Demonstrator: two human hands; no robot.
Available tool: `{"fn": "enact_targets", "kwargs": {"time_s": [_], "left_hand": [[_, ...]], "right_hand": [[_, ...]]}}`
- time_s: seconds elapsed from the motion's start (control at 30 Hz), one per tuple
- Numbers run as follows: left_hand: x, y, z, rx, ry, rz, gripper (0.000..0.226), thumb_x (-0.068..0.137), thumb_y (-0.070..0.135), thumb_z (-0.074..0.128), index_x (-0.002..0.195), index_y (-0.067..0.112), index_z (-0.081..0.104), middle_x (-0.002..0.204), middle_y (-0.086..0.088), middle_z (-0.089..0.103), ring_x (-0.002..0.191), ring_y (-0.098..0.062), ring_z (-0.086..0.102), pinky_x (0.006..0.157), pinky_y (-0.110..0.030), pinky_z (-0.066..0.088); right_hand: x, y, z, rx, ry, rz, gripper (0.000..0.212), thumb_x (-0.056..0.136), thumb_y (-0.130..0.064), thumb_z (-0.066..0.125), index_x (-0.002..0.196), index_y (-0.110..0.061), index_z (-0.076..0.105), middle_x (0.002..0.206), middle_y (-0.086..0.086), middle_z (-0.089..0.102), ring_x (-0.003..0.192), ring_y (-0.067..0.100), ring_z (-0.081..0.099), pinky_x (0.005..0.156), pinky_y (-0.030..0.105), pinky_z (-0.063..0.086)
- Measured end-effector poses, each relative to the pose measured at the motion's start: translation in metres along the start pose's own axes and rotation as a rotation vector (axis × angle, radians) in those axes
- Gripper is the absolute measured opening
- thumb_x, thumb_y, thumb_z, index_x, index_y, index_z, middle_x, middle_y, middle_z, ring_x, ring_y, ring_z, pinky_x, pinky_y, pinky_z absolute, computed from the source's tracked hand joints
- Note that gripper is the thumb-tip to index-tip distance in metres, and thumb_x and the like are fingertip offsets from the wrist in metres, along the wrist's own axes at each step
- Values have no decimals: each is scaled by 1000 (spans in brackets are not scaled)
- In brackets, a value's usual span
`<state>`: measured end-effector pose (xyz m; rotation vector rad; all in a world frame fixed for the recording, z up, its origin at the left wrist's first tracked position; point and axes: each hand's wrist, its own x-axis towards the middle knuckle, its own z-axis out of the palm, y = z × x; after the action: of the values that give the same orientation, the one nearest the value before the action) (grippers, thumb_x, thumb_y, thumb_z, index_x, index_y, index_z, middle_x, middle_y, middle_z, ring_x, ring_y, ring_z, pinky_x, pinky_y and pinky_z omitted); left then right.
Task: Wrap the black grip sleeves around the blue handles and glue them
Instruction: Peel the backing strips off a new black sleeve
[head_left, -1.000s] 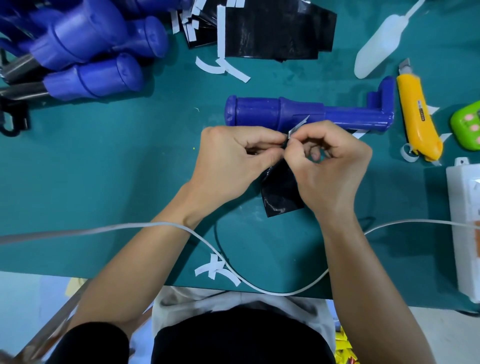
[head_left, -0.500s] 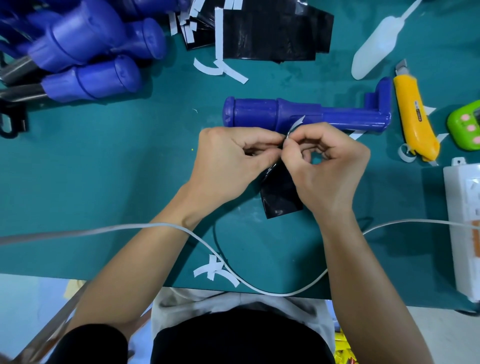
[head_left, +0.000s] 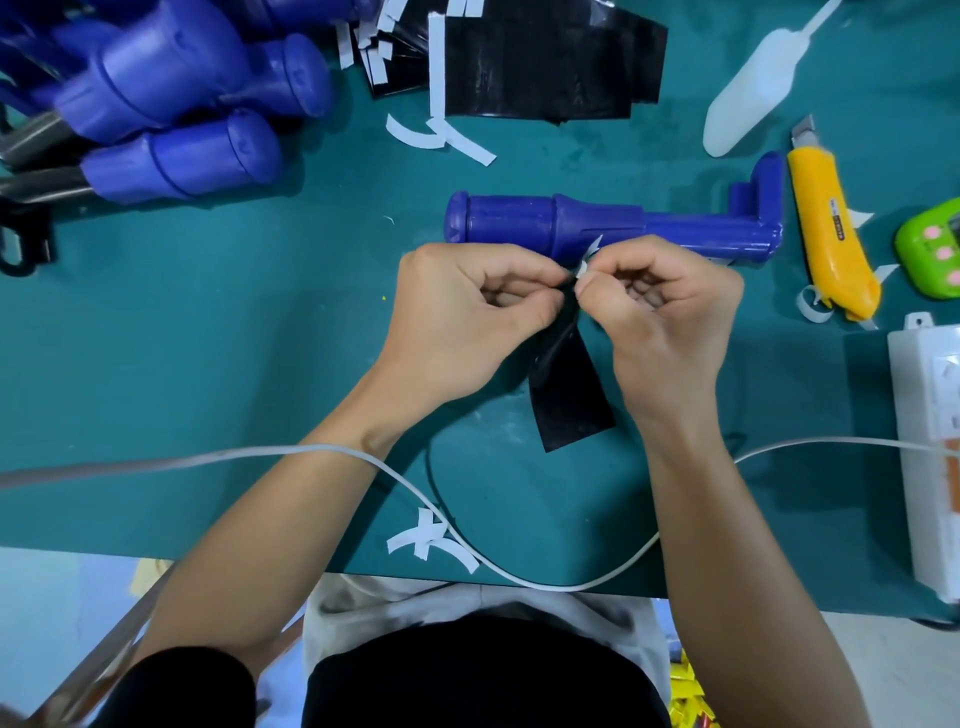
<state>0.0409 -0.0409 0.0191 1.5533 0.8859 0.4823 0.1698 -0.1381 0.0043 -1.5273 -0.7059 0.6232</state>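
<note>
A black grip sleeve (head_left: 569, 395) hangs between my hands just above the green table. My left hand (head_left: 462, 322) pinches its top edge. My right hand (head_left: 670, 317) pinches a small white backing strip (head_left: 589, 257) at that same edge. One blue handle (head_left: 597, 226) lies flat on the table right behind my fingers, apart from the sleeve. More black sleeves (head_left: 530, 62) with white strips are stacked at the back. A pile of blue handles (head_left: 171, 98) on metal rods lies at the back left.
A white glue bottle (head_left: 753, 98), a yellow utility knife (head_left: 828, 228) and a green gadget (head_left: 935, 249) sit at the right. A white power strip (head_left: 930, 457) is at the right edge, its cable (head_left: 311, 452) crossing under my arms. Peeled white strips (head_left: 431, 540) lie near the front edge.
My hands have drawn slightly apart at the sleeve's top edge, and more of the black sleeve shows below them. The blue handle has not moved.
</note>
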Motion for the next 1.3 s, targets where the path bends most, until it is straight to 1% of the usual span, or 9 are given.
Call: {"fn": "enact_targets", "kwargs": {"time_s": [0.27,0.47,0.57,0.73,0.83,1.0,1.07,1.2,1.3], "left_hand": [[1,-1,0,-72,-20,-70,32,80,-2,81,77,29,75,65,11,72,58,-5,65,64,-24,60],[1,-2,-1,-115,-27,-77,25,80,1,80,79,25,76,65,6,72,57,-11,67,62,-27,60],[1,-2,0,-131,-11,-70,24,79,2,77,86,25,78,69,4,73,61,-12,66,66,-28,58],[2,0,-1,-165,-38,-18,25,86,-1,71,95,20,80,83,3,80,72,-12,69,69,-26,56],[3,0,-1,-193,-17,-51,19,84,2,75,93,18,79,78,1,78,68,-15,66,67,-26,56],[3,2,1,-222,51,-70,22,82,-1,73,79,19,80,67,5,73,58,-9,60,61,-22,50],[5,3,-1,-252,93,-84,29,81,-2,70,72,24,80,64,6,70,55,-8,57,58,-22,47],[8,1,-2,-291,170,-102,36,78,-4,65,61,26,76,57,10,62,52,-5,50,56,-18,43],[8,1,-1,-287,185,-92,37,80,-5,65,62,26,73,55,13,58,50,-2,48,54,-15,42]], "right_hand": [[3,1,-4,139,-29,96,25,80,9,71,77,-15,74,72,-7,73,62,6,61,63,19,47],[4,0,-5,69,-36,75,25,84,5,74,82,-20,75,78,-9,76,68,7,66,67,21,50],[2,-1,-5,-37,-27,13,26,86,5,75,88,-21,77,81,-12,76,75,5,69,72,19,51],[-4,-1,-2,-208,-98,-187,24,90,10,71,100,-9,80,84,8,74,72,3,61,70,16,44],[0,-1,-9,-94,-99,-107,30,88,8,69,100,-18,80,82,1,74,69,15,62,67,22,45],[10,-3,-21,71,192,28,25,85,-5,70,105,-17,79,87,-4,73,74,9,62,70,22,49],[11,-4,-22,144,125,92,25,85,-11,70,109,-15,76,92,-2,75,77,11,64,70,24,51],[8,-4,-15,150,-69,151,4,86,-13,71,88,-16,73,69,-7,68,59,10,58,60,20,45],[7,-4,-12,122,-38,128,17,87,-3,70,81,-19,68,65,-11,64,55,8,57,58,17,45]]}}
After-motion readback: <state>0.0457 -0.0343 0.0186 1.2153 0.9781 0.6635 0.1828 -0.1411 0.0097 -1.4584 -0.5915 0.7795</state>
